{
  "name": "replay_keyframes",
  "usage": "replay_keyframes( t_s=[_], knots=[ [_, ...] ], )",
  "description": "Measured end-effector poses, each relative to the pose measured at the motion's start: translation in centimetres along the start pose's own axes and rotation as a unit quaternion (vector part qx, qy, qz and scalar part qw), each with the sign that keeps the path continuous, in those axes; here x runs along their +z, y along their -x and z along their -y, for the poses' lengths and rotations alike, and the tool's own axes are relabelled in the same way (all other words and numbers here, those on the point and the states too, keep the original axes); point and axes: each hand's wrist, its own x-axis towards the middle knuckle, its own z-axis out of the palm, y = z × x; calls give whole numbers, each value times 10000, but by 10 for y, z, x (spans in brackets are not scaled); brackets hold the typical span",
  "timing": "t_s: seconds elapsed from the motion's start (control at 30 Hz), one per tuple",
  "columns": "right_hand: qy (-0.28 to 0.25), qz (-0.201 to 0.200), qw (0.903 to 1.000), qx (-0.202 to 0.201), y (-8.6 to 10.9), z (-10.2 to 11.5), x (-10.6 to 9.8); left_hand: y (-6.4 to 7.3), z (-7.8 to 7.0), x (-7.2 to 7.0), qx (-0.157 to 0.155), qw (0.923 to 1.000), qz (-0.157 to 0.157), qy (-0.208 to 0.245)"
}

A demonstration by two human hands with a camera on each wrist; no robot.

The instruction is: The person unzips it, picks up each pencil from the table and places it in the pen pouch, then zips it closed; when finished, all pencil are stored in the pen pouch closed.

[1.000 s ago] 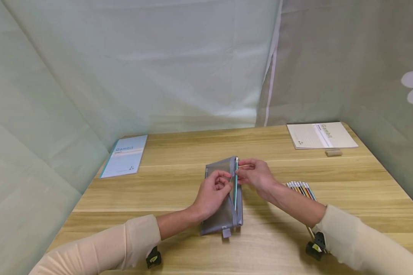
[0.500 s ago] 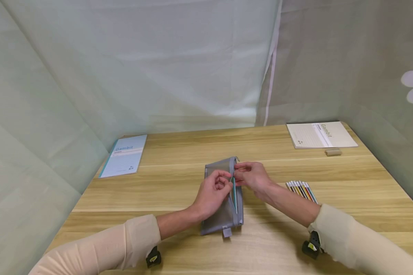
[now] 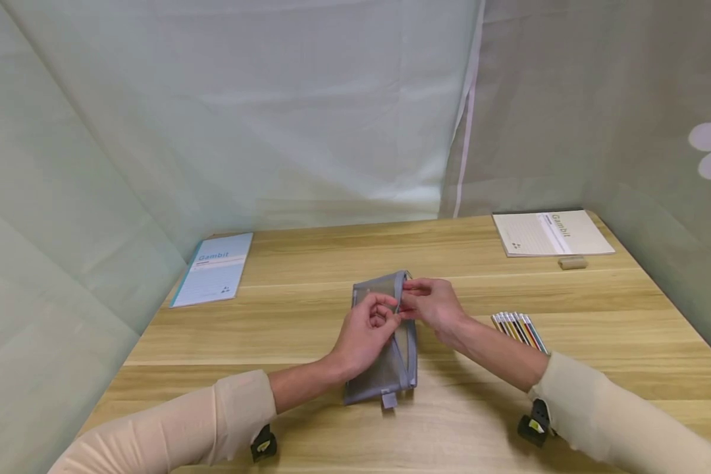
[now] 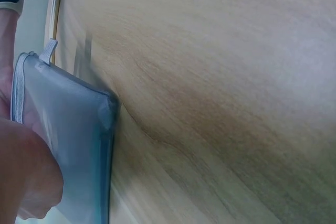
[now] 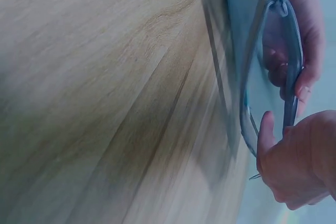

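Observation:
A grey translucent zip pencil case (image 3: 379,382) lies at mid-table, its long opening facing right. With thumb and forefinger, my left hand (image 3: 364,336) pinches the left rim. At the far end of the opening, my right hand (image 3: 441,309) has its fingers curled at the rim; its thumb stands up by the mouth of the case in the right wrist view. A teal streak (image 4: 100,161) shows through the case wall in the left wrist view. To the right, several pencils (image 3: 518,329) lie side by side, partly hidden by my right forearm.
A blue notebook (image 3: 213,270) lies at the table's left edge. Another, cream-coloured notebook (image 3: 553,234) is at the back right, with a small brown cylinder (image 3: 572,263) in front of it. Pale cloth (image 3: 343,105) hangs behind the table.
A teal pencil has slid down into the pencil case and no longer shows in its opening. My right hand has moved slightly left; my left hand has kept its place.

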Motion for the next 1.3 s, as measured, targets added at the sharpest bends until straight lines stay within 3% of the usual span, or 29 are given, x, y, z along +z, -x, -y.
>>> replay_keyframes(
  t_s=[0.2,0.33,0.83,1.07,1.3],
  knots=[
    [-46,-34,9999,-121,7,4,-10,0,1,0,-12,10000,-63,-13],
    [197,-88,9991,-357,14,7,-23,0,1,0,-42,10000,-68,49],
    [1118,290,9914,-616,39,10,-96,2,4,-1,-48,9999,-88,52],
    [1829,424,9775,-963,48,-2,-135,2,5,-2,-47,10000,-67,51],
    [2363,195,9646,-1157,59,-8,-170,2,5,-2,-46,9999,-48,95]
  ],
)
